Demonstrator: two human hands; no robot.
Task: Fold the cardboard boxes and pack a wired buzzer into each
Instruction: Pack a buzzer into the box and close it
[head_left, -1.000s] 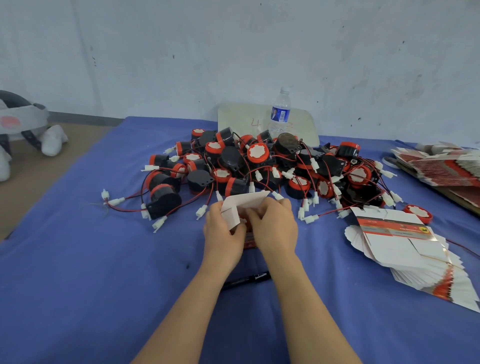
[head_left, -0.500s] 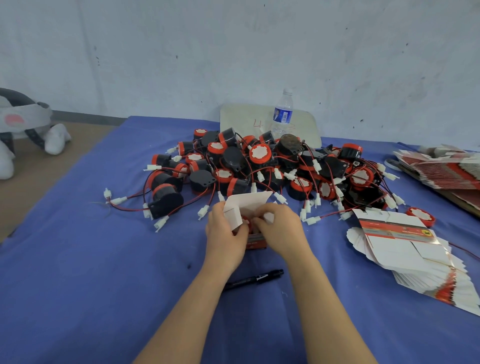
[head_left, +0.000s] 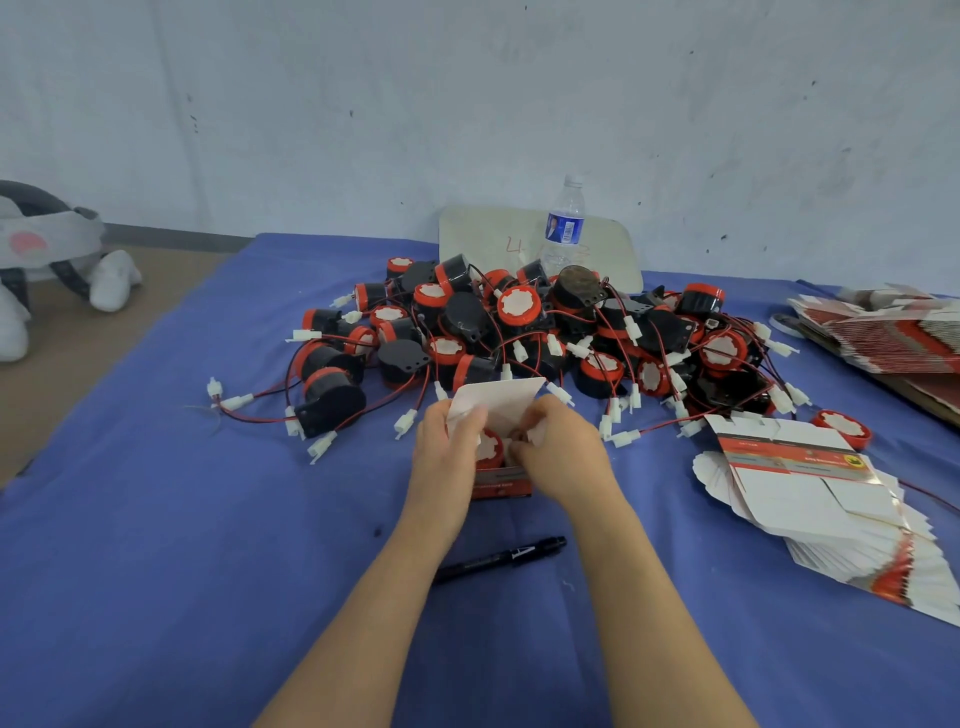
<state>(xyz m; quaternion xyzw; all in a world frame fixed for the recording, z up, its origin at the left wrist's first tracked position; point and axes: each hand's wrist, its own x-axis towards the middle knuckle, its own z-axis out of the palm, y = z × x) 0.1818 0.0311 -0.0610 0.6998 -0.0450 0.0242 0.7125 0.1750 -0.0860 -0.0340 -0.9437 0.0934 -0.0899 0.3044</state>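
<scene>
Two hands meet at box (head_left: 501, 487), mid desk (head_left: 208, 519). L hand (head_left: 445, 453) grips its left wall; R hand (head_left: 565, 453) pinches buzzer (head_left: 489, 448) inside, btwn them. Mouth faces up, lid flap (head_left: 498, 399) upright on far side; R hand nearer buzzer.

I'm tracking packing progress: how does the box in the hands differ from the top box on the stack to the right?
The held box is folded up and standing, its top flap open; the stack box lies flat, unfolded. The held box has a buzzer inside; the stack box holds nothing. The left hand and right hand grip the held box; nothing touches the stack box. Both are white card with red print.
</scene>
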